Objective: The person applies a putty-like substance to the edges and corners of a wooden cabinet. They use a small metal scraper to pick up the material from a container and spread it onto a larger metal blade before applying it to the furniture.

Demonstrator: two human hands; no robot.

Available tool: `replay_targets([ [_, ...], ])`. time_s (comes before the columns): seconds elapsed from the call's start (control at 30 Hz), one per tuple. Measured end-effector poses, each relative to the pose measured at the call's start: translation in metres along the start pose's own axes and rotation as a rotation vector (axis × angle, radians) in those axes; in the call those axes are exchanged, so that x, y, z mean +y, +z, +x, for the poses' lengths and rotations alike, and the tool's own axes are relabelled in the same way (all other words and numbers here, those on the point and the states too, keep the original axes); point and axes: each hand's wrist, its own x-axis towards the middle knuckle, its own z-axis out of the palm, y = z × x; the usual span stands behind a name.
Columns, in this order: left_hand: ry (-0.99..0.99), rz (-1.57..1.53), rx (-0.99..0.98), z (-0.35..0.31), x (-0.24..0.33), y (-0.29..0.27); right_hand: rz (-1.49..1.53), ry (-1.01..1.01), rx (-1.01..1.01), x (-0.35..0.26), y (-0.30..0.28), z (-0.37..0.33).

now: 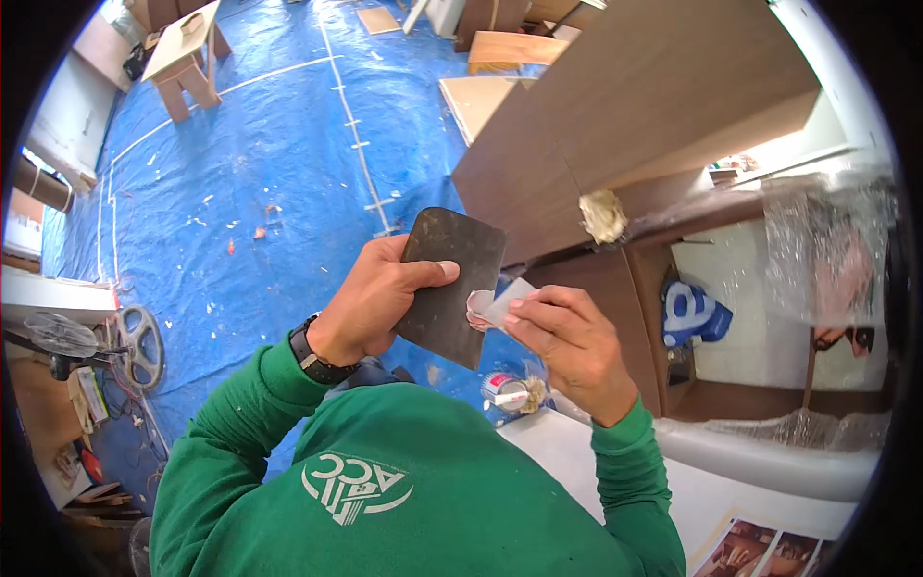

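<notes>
Paste on plate, spreader at right

Left grip clasping, right grip pinching

The left hand holds a dark, flat plate; the right hand pinches a thin, whitish piece touching pinkish paste.

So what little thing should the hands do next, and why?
Perhaps the right hand should draw the pale scraper inward across the dark plate, working the pinkish paste together: the paste sits clumped near the plate's edge, the scraper is right at it, and the left hand holds the plate.
</notes>
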Motion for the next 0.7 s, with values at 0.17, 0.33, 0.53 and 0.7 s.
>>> replay_targets([
  [0.17, 0.086, 0.057, -0.047, 0.015, 0.063, -0.051, 0.008, -0.044, 0.074, 0.010, 0.030, 0.088],
  [0.33, 0.109, 0.045, 0.038, 0.032, 0.108, -0.081, 0.099, -0.048, 0.031, 0.038, 0.036, 0.144],
  [0.53, 0.064, -0.115, 0.129, 0.076, 0.148, -0.109, 0.089, -0.093, 0.118, 0.077, 0.068, 0.198],
  [0.7, 0.089, -0.126, 0.190, 0.137, 0.179, -0.135, 0.063, -0.149, 0.063, 0.153, 0.080, 0.232],
])
